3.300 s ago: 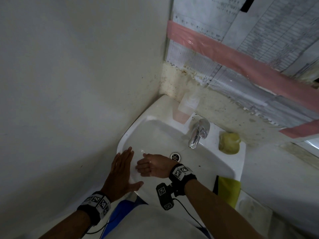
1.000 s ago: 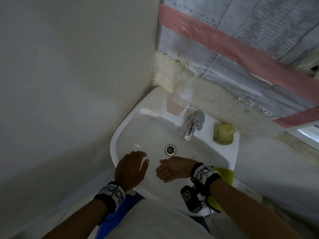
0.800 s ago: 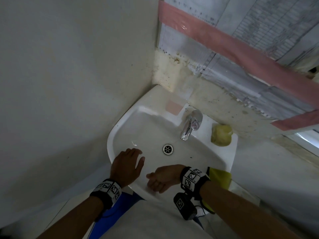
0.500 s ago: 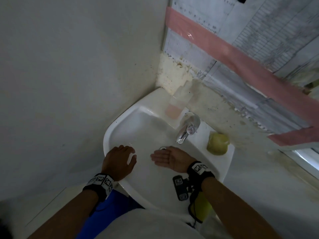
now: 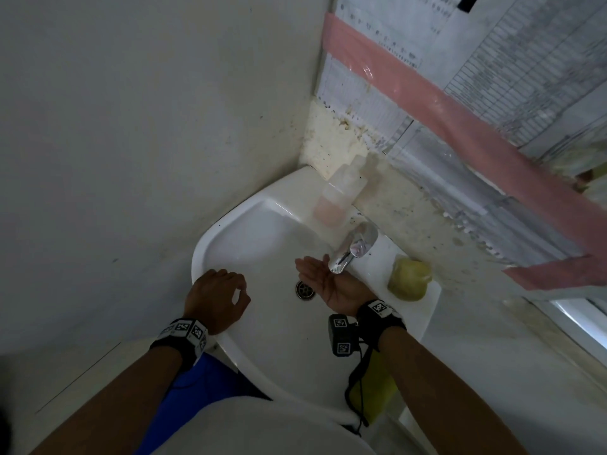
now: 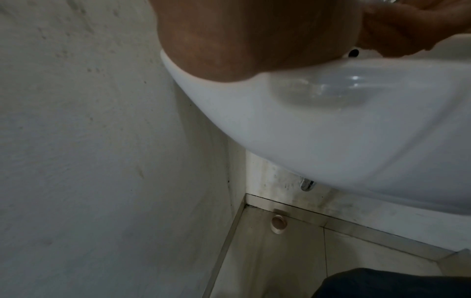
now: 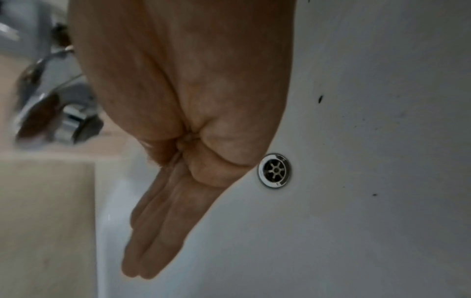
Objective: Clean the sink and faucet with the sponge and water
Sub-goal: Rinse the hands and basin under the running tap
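The white sink (image 5: 236, 231) fills a wall corner, with a chrome faucet (image 5: 353, 251) at its back and a drain (image 5: 305, 289) in the basin. My right hand (image 5: 313, 274) lies palm up, cupped just under the faucet spout, holding nothing. The right wrist view shows its fingers (image 7: 153, 231) straight and together beside the drain (image 7: 275, 170), with the faucet (image 7: 51, 113) blurred at left. My left hand (image 5: 216, 293) rests on the sink's left rim, fingers loosely curled and empty; its palm (image 6: 242, 40) sits on the rim (image 6: 178, 72). A yellow-green sponge (image 5: 409, 279) lies on the right ledge.
A clear bottle with pink liquid (image 5: 338, 198) stands at the sink's back left corner. A yellow-green cloth (image 5: 374, 389) hangs below the sink's right front. Walls close in at left and behind. Dark specks (image 7: 320, 98) dot the basin.
My right hand has moved from the front of the basin up to the faucet spout and turned palm up. My left hand has stayed on the left rim, its fingers curling more.
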